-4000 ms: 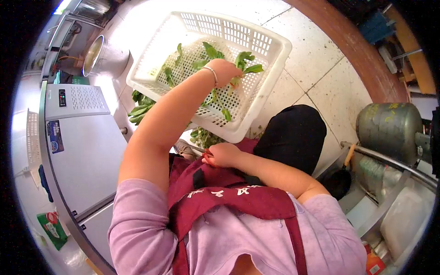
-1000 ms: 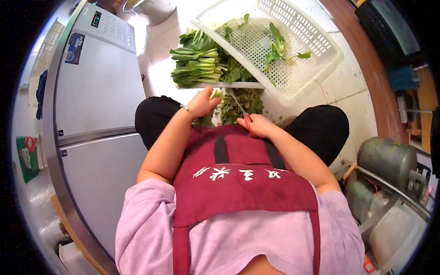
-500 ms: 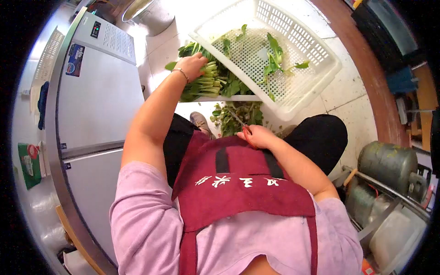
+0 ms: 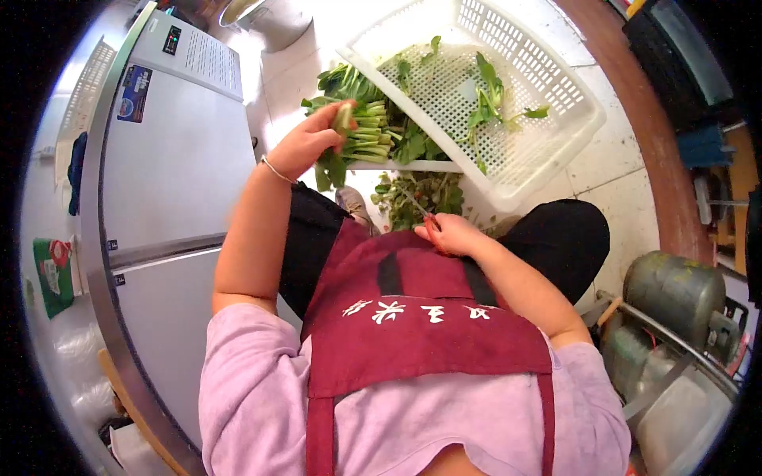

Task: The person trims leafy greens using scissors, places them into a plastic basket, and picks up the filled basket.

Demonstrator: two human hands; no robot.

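My left hand (image 4: 305,144) is closed around a green leafy stalk (image 4: 342,123), raised just at the left side of a pile of leafy greens (image 4: 371,133). Its leaf hangs below my fingers. In front of the apron, my right hand (image 4: 456,236) grips red-handled scissors (image 4: 431,225), their thin metal blades pointing forward. Whether the blades are parted I cannot tell. Past their tips, a heap of leaves and trimmings (image 4: 397,208) lies on the floor between my feet. The greens rest in a pale container partly covered by a white perforated basket (image 4: 548,59).
Several loose leafy stems (image 4: 488,91) lie inside the tilted basket. A grey two-section appliance (image 4: 178,151) stands close on my left, with a metal pot (image 4: 274,28) beyond it. To the right are a brown wooden edge (image 4: 635,95) and a grey-green cylinder (image 4: 675,289) beside a metal frame.
My left hand has pulled back leftward from the pile and now holds a stalk. My right hand stays in nearly the same place with the scissors. The view has shifted slightly.
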